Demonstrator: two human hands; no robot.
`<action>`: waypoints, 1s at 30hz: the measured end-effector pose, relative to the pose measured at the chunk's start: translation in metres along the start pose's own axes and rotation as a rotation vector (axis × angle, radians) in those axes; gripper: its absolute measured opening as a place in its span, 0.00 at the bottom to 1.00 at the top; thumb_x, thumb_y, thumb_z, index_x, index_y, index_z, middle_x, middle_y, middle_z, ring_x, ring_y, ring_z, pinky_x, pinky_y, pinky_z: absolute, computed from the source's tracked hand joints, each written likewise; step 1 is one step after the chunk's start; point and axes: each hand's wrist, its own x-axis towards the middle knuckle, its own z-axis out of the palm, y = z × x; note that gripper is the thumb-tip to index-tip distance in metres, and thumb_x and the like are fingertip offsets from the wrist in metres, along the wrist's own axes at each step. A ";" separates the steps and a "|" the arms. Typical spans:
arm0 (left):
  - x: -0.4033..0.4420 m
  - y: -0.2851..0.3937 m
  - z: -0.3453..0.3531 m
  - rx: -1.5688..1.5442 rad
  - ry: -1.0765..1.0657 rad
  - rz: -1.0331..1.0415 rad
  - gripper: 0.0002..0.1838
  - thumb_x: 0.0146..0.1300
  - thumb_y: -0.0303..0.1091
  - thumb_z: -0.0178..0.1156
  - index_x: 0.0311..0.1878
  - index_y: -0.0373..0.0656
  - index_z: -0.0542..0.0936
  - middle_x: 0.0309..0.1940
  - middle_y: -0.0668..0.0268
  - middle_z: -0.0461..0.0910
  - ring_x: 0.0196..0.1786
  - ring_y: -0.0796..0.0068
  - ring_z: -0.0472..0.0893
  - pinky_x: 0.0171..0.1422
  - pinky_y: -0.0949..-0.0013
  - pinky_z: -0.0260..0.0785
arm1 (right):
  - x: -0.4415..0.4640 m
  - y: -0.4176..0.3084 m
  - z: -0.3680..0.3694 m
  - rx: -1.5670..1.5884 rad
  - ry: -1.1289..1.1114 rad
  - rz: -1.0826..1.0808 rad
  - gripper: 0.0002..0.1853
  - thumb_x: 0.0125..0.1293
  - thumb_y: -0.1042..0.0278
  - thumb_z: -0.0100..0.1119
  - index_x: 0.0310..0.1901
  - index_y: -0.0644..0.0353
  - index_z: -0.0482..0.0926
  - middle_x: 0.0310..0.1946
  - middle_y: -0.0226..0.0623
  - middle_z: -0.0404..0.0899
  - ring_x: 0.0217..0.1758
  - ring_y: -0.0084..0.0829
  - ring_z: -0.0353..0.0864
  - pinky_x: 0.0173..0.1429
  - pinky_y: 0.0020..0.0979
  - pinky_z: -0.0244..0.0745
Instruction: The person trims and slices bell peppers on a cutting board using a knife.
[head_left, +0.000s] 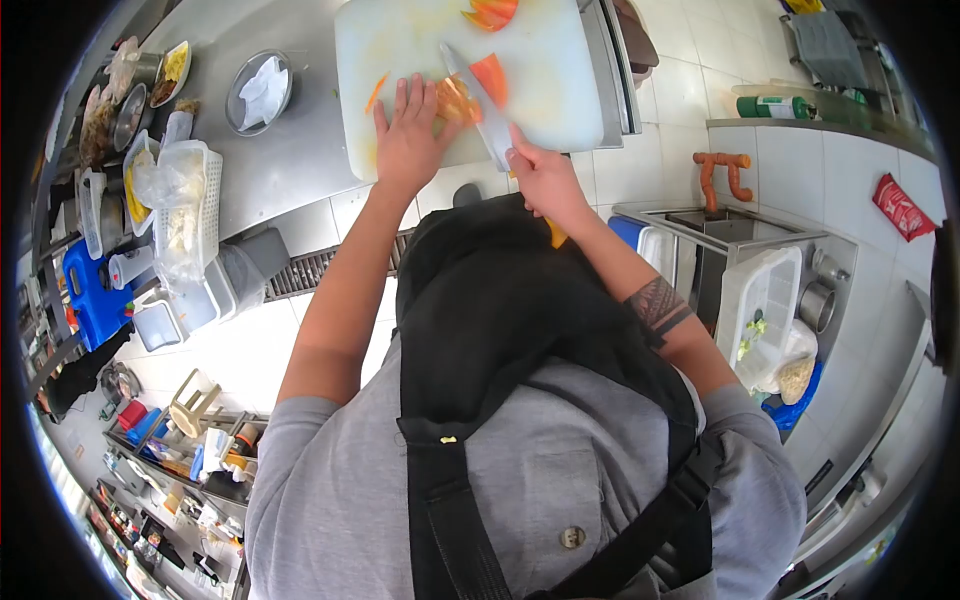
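On a white cutting board [570, 110], my right hand [545, 180] grips a kitchen knife [477, 100] by its yellow-orange handle, the blade slanting up and left. Just left of the blade are cut tomato pieces [455, 102], glossy and orange-red. My left hand [408, 135] lies flat with its fingers spread, the thumb side touching those pieces. Another flat tomato piece [489, 78] sits on the blade's right side. A thin orange strip [377, 92] rests by my left fingertips. At the board's far edge is a larger tomato wedge [492, 12].
Left on the steel counter [310, 30] stands a metal bowl [260, 92] with white plastic in it. Beyond are a white basket [190, 200] with bagged food and a plate [170, 72] of food. A blue jug [97, 290] is lower left. Right are shelves and a white bin [760, 310].
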 end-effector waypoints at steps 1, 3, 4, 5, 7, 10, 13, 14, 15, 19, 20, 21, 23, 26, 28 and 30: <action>0.001 0.000 0.000 -0.026 0.026 0.009 0.42 0.81 0.60 0.57 0.86 0.41 0.65 0.89 0.56 0.60 0.92 0.54 0.54 0.91 0.34 0.41 | 0.000 0.001 -0.001 -0.009 0.003 -0.015 0.26 0.84 0.58 0.54 0.79 0.50 0.76 0.22 0.43 0.83 0.18 0.31 0.83 0.30 0.37 0.83; 0.002 0.000 -0.001 -0.053 0.055 0.014 0.41 0.80 0.58 0.59 0.85 0.40 0.66 0.88 0.54 0.61 0.91 0.52 0.56 0.90 0.32 0.43 | -0.002 0.004 -0.002 -0.023 0.004 -0.031 0.26 0.84 0.58 0.54 0.79 0.50 0.76 0.22 0.43 0.83 0.18 0.32 0.83 0.30 0.37 0.83; 0.002 -0.001 -0.002 -0.064 0.054 0.015 0.41 0.81 0.58 0.58 0.85 0.40 0.65 0.88 0.54 0.61 0.91 0.53 0.56 0.90 0.32 0.43 | -0.004 0.008 -0.001 -0.036 0.011 -0.034 0.26 0.84 0.58 0.54 0.78 0.51 0.76 0.23 0.44 0.84 0.18 0.33 0.83 0.30 0.38 0.83; 0.001 0.000 -0.001 -0.076 0.051 0.017 0.41 0.81 0.58 0.58 0.85 0.40 0.65 0.88 0.54 0.61 0.91 0.53 0.56 0.90 0.32 0.43 | -0.006 0.012 0.000 -0.049 0.017 -0.032 0.26 0.83 0.59 0.54 0.78 0.51 0.77 0.23 0.46 0.84 0.18 0.33 0.83 0.31 0.38 0.83; 0.001 -0.003 0.001 -0.045 0.039 0.025 0.41 0.81 0.58 0.57 0.86 0.40 0.64 0.88 0.55 0.61 0.91 0.54 0.56 0.90 0.33 0.43 | 0.005 0.004 0.005 -0.051 0.021 -0.054 0.26 0.83 0.58 0.54 0.78 0.52 0.77 0.24 0.47 0.84 0.18 0.35 0.83 0.31 0.38 0.83; 0.000 -0.002 0.002 -0.019 0.026 0.024 0.42 0.82 0.60 0.55 0.87 0.41 0.63 0.89 0.56 0.59 0.92 0.57 0.54 0.91 0.35 0.41 | 0.003 0.002 0.004 -0.058 0.027 -0.077 0.26 0.82 0.58 0.55 0.77 0.54 0.77 0.26 0.50 0.85 0.21 0.40 0.85 0.34 0.41 0.83; 0.003 -0.004 0.000 -0.022 0.020 0.012 0.42 0.82 0.62 0.53 0.87 0.42 0.63 0.90 0.58 0.58 0.92 0.61 0.53 0.92 0.36 0.40 | 0.006 0.020 0.005 -0.136 0.061 -0.165 0.26 0.82 0.58 0.56 0.76 0.55 0.77 0.29 0.55 0.85 0.27 0.50 0.87 0.40 0.45 0.84; 0.002 -0.003 0.001 -0.019 0.012 0.015 0.42 0.82 0.62 0.53 0.87 0.42 0.63 0.90 0.57 0.57 0.92 0.61 0.52 0.92 0.36 0.40 | 0.010 0.029 0.007 -0.168 0.076 -0.204 0.26 0.81 0.58 0.56 0.77 0.55 0.77 0.30 0.56 0.86 0.29 0.52 0.87 0.42 0.46 0.84; 0.001 -0.003 0.001 -0.022 0.007 0.014 0.42 0.82 0.62 0.53 0.87 0.42 0.63 0.90 0.57 0.57 0.92 0.61 0.52 0.92 0.36 0.40 | 0.010 0.025 0.008 -0.202 0.093 -0.243 0.26 0.81 0.58 0.56 0.77 0.55 0.77 0.31 0.57 0.86 0.31 0.55 0.88 0.44 0.47 0.84; 0.000 -0.004 -0.001 -0.002 -0.014 0.023 0.43 0.83 0.62 0.50 0.88 0.41 0.61 0.90 0.57 0.56 0.93 0.61 0.51 0.93 0.37 0.40 | 0.014 0.016 0.011 -0.157 0.089 -0.250 0.26 0.81 0.59 0.57 0.76 0.54 0.77 0.35 0.60 0.86 0.39 0.59 0.88 0.49 0.51 0.83; 0.001 -0.004 -0.002 -0.024 -0.012 0.022 0.43 0.84 0.62 0.50 0.88 0.41 0.60 0.91 0.56 0.55 0.93 0.61 0.50 0.93 0.37 0.39 | 0.013 0.017 0.011 -0.170 0.090 -0.256 0.26 0.81 0.59 0.57 0.76 0.54 0.77 0.35 0.59 0.86 0.39 0.59 0.88 0.49 0.52 0.82; 0.002 -0.004 -0.003 -0.024 -0.006 0.018 0.43 0.84 0.62 0.50 0.88 0.41 0.60 0.91 0.56 0.55 0.93 0.61 0.50 0.93 0.37 0.39 | 0.012 0.017 0.010 -0.184 0.090 -0.262 0.26 0.80 0.59 0.57 0.76 0.54 0.77 0.36 0.59 0.86 0.39 0.59 0.88 0.49 0.52 0.82; 0.000 -0.004 -0.004 -0.039 -0.018 0.020 0.43 0.84 0.63 0.47 0.88 0.41 0.59 0.91 0.56 0.55 0.93 0.61 0.50 0.93 0.38 0.38 | 0.005 0.022 0.012 -0.215 0.097 -0.216 0.26 0.80 0.59 0.57 0.76 0.54 0.77 0.36 0.59 0.85 0.40 0.59 0.88 0.49 0.53 0.82; 0.000 -0.004 -0.003 0.013 -0.035 0.020 0.44 0.84 0.64 0.45 0.89 0.41 0.59 0.91 0.56 0.54 0.93 0.61 0.49 0.94 0.39 0.36 | 0.014 0.017 0.017 -0.216 0.090 -0.244 0.27 0.80 0.59 0.57 0.77 0.53 0.77 0.36 0.59 0.86 0.40 0.59 0.88 0.49 0.53 0.82; 0.000 -0.003 -0.003 -0.011 -0.030 0.025 0.44 0.84 0.65 0.44 0.89 0.41 0.59 0.91 0.56 0.54 0.93 0.61 0.49 0.94 0.39 0.36 | 0.012 0.018 0.018 -0.205 0.100 -0.255 0.27 0.80 0.58 0.57 0.77 0.52 0.77 0.35 0.58 0.86 0.39 0.59 0.88 0.49 0.53 0.82; 0.001 -0.004 -0.005 -0.032 -0.016 0.023 0.44 0.84 0.65 0.44 0.89 0.40 0.58 0.91 0.56 0.54 0.93 0.60 0.48 0.94 0.39 0.36 | 0.009 0.020 0.017 -0.197 0.109 -0.265 0.27 0.81 0.58 0.57 0.77 0.52 0.77 0.34 0.58 0.87 0.39 0.59 0.88 0.49 0.53 0.83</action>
